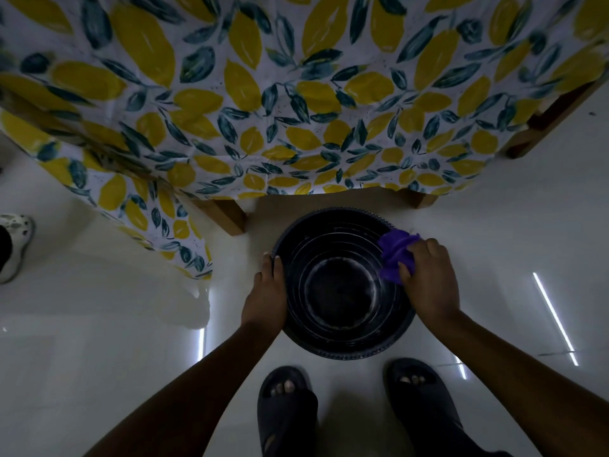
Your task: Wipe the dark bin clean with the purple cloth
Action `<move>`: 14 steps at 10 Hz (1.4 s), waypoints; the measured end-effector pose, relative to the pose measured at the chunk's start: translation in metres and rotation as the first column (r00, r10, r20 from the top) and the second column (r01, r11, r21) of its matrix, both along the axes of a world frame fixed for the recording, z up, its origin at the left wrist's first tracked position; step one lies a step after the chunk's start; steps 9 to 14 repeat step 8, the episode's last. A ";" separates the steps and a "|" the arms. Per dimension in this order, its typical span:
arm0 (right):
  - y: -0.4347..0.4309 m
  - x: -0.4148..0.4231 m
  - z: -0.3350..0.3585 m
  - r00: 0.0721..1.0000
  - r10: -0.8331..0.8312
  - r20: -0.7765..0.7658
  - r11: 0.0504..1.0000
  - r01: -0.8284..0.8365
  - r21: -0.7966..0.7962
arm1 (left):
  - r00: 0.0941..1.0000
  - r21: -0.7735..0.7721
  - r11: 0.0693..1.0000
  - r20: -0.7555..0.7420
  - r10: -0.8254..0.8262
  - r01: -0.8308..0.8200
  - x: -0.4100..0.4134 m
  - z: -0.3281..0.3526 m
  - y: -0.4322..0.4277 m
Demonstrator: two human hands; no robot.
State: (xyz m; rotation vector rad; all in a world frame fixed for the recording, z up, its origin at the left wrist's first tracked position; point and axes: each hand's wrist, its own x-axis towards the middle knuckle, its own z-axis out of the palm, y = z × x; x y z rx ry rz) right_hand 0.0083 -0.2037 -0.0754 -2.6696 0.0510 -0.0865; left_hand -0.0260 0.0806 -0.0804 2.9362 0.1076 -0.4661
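While your left hand [267,291] is clamping its fingers over the near-left rim of the dark bin [342,319] on the floor, your right hand [428,280] is pinching the bunched purple cloth [393,253] against the right rim, pale streaks inside suggesting most wiping is remaining.

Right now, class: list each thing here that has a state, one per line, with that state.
Round dark plastic bin: upright on the floor, open, empty.
Crumpled purple cloth: bunched, pressed on the bin's right rim.
Right hand: gripping the cloth.
Left hand: holding the bin's left rim.
Lemon-print tablecloth: draped over the table.
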 end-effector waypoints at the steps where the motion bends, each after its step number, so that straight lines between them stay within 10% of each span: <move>1: -0.006 -0.006 0.004 0.994 0.107 0.024 0.994 -0.107 0.009 | 0.999 0.005 1.000 -0.044 -0.007 0.008 -0.001 0.002 -0.005; 4: -0.016 -0.001 -0.003 0.927 -0.147 -0.345 0.966 0.209 0.150 | 0.970 -0.030 0.997 -0.229 -0.079 0.074 0.005 0.017 0.007; 7: 0.006 0.037 0.016 0.985 0.142 -0.093 0.990 -0.141 0.015 | 0.992 0.032 0.999 0.123 -0.015 0.011 0.055 0.027 -0.012; 14: 0.008 0.051 0.035 0.951 0.147 -0.271 0.981 -0.105 0.165 | 1.000 -0.026 1.000 0.001 -0.014 0.014 0.069 0.048 -0.023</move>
